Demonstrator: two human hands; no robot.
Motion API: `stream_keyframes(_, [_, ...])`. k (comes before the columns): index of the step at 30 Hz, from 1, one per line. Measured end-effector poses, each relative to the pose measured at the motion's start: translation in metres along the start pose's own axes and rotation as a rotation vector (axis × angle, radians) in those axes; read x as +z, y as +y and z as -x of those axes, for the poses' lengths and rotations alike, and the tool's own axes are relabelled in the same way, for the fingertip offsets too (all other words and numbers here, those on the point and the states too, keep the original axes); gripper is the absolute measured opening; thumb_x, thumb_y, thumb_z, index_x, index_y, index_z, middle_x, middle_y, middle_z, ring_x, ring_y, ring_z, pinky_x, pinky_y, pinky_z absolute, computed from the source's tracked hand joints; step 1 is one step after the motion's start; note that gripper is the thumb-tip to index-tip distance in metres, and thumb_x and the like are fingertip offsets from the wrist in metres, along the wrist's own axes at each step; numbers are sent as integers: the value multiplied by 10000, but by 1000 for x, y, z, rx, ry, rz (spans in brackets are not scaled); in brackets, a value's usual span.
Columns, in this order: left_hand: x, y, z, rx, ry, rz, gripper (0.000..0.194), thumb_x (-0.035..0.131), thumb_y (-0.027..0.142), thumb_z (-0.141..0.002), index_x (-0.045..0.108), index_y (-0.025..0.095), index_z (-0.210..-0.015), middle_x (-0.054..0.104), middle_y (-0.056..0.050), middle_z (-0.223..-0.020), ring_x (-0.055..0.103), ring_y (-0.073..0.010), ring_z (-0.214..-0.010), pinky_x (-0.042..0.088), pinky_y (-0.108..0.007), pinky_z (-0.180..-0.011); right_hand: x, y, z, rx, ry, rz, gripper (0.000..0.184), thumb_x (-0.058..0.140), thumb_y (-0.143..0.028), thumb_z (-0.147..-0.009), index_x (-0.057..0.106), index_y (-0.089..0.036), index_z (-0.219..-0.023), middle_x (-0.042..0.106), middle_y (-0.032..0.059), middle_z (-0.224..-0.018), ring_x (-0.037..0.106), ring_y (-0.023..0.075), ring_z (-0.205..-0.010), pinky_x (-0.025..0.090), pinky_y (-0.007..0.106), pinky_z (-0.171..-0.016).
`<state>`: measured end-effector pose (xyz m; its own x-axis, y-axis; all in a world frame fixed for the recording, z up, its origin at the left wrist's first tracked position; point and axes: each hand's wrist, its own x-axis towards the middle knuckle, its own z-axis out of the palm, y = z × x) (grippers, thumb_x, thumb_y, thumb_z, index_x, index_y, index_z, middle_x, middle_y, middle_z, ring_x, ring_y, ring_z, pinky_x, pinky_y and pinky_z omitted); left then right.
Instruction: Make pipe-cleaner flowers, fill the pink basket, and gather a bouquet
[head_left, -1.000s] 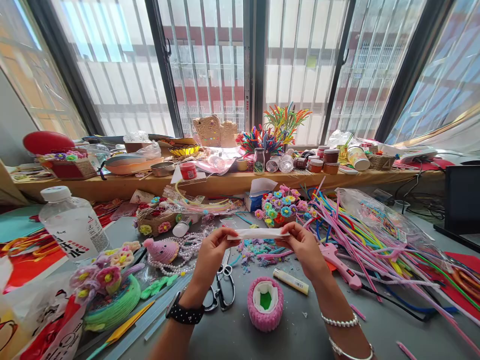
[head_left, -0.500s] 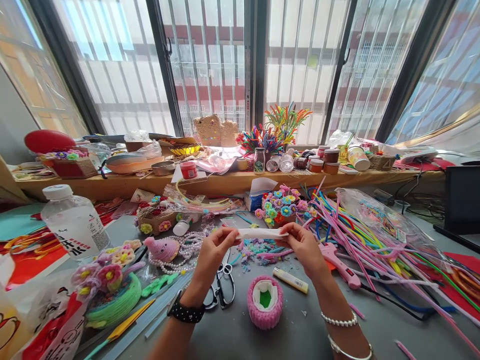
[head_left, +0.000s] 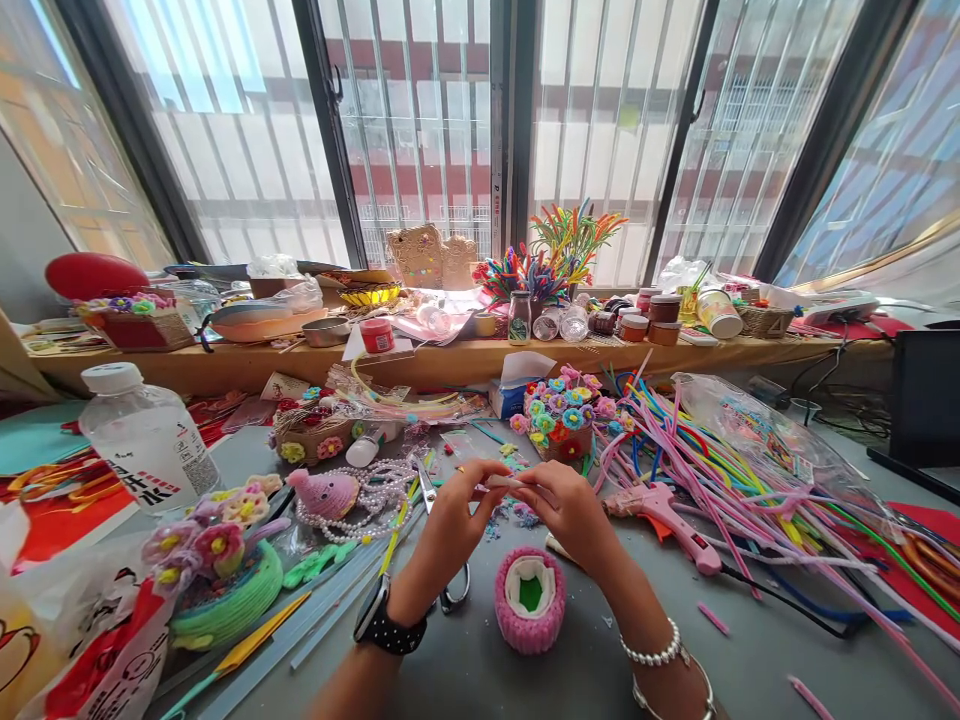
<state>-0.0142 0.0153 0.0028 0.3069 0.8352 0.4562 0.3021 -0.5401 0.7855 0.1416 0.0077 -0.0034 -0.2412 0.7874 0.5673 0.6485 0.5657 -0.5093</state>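
Observation:
Between my two hands is a folded strip of white tissue (head_left: pixel 501 482), mostly covered by fingers. My left hand (head_left: pixel 463 505) pinches one end, and my right hand (head_left: pixel 559 505) pinches the other, with the fingertips close together. Below them on the grey table stands a small pink fuzzy pot (head_left: pixel 529 640), lined with white tissue around a green bottom. Scissors (head_left: pixel 455 592) lie partly hidden under my left wrist. A glue stick (head_left: pixel 555 545) is mostly covered by my right hand.
A pink glue gun (head_left: pixel 675 525) with a black cord lies on the right, beside a heap of pipe cleaners (head_left: pixel 720 480). Pearl strings (head_left: pixel 382 500) and a pink knitted figure (head_left: pixel 322 497) are on the left. A water bottle (head_left: pixel 146 440) stands far left. Behind is a tissue pack (head_left: pixel 512 395).
My hands have drawn together and lowered slightly, and the white tissue strip, earlier stretched flat between them, now shows only a short piece. The pink pot has stayed in place.

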Motion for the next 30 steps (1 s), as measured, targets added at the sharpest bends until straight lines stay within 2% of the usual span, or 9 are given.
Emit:
stream_keyframes(4, [-1,-2,1,170,4,-349,159,455,263,-772,577,230,-868,604,-38,-863,541,-178,-830,424,-289,-731,6,5,1,-17,-23,104,187,451,-289,-800,603,-182,-779,612,39,-719,521,160,-692,384,264,-621])
stream_keyframes(7, [-5,-5,1,228,48,-538,152,446,260,-781,588,232,-826,617,-36,-830,548,-178,-811,409,-275,-712,4,6,1,-13,-55,105,171,448,-263,-802,597,-183,-779,613,36,-731,528,158,-694,381,258,-624])
stream_keyframes(12, [-15,-8,0,176,200,-591,148,445,261,-781,585,225,-813,622,-29,-801,557,-172,-780,404,-267,-697,-11,9,1,81,-90,37,179,439,-273,-795,592,-193,-747,617,27,-711,539,156,-656,386,241,-577])
stream_keyframes(16, [-21,-8,-2,117,297,-611,149,446,272,-777,582,224,-814,618,-32,-797,554,-184,-781,396,-276,-694,-26,18,1,168,-61,51,194,424,-291,-790,590,-200,-744,625,34,-726,553,173,-671,390,255,-586])
stream_keyframes(20, [-23,-6,-4,111,342,-594,146,446,275,-776,577,220,-810,612,-29,-782,552,-182,-765,392,-272,-684,-34,27,4,236,40,77,218,404,-306,-795,585,-198,-739,617,35,-695,547,176,-638,390,273,-581])
stream_keyframes(23, [-21,-7,-3,123,323,-558,149,445,273,-777,579,217,-811,609,-32,-784,550,-177,-765,397,-273,-695,-35,26,4,263,252,82,226,401,-319,-801,577,-180,-774,608,54,-740,546,184,-687,406,296,-635])
stream_keyframes(25, [-17,-7,-2,157,283,-536,146,446,262,-778,580,219,-815,610,-31,-790,548,-172,-776,399,-271,-705,-31,20,4,208,351,77,212,420,-319,-798,577,-177,-816,597,66,-798,539,190,-757,407,313,-701])
stream_keyframes(26, [-14,-7,-1,182,259,-526,144,446,253,-779,581,220,-819,611,-30,-792,548,-168,-781,400,-267,-709,-29,16,3,154,355,72,200,441,-316,-790,580,-181,-839,592,68,-828,531,193,-797,403,319,-732])
stream_keyframes(30, [-4,-3,3,276,163,-493,145,452,229,-779,583,229,-841,611,-25,-802,551,-156,-786,404,-255,-716,-16,0,1,-73,154,23,198,520,-304,-753,594,-215,-914,594,53,-877,508,193,-868,402,316,-768])
